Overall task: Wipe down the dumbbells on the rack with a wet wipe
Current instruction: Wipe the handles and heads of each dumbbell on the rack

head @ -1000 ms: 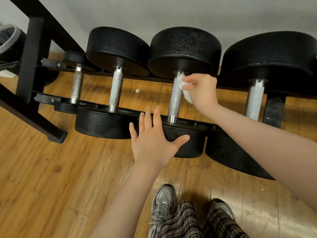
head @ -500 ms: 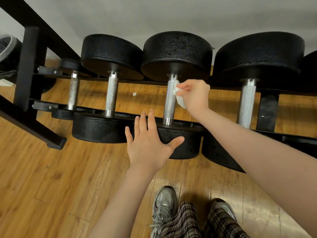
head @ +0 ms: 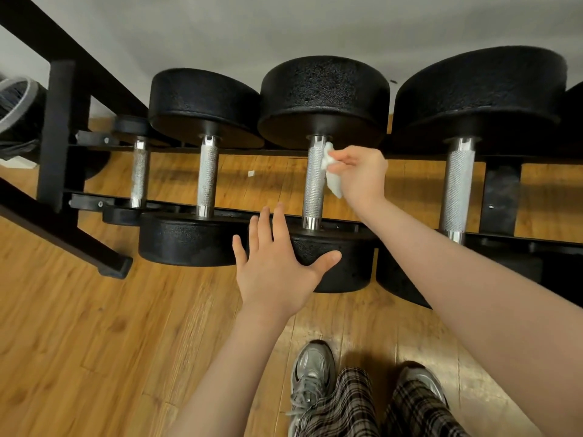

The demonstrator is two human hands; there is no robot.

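Wet wipe (head: 332, 175) is pinched in the right hand (head: 361, 178) and pressed to the right side of the knurled handle (head: 314, 181) of the third dumbbell from the rack's left end, near the far head (head: 325, 99). Over the last second the wipe was held at that upper end, with only slight shift; the stroke down the handle is judged not yet done. Left hand (head: 277, 269) is kept flat, fingers spread, against the near head (head: 340, 263), gripping nothing. Neighbouring dumbbells (head: 206, 178) (head: 457, 187) sit on the rack rails (head: 504, 197) over wooden floor (head: 94, 326).
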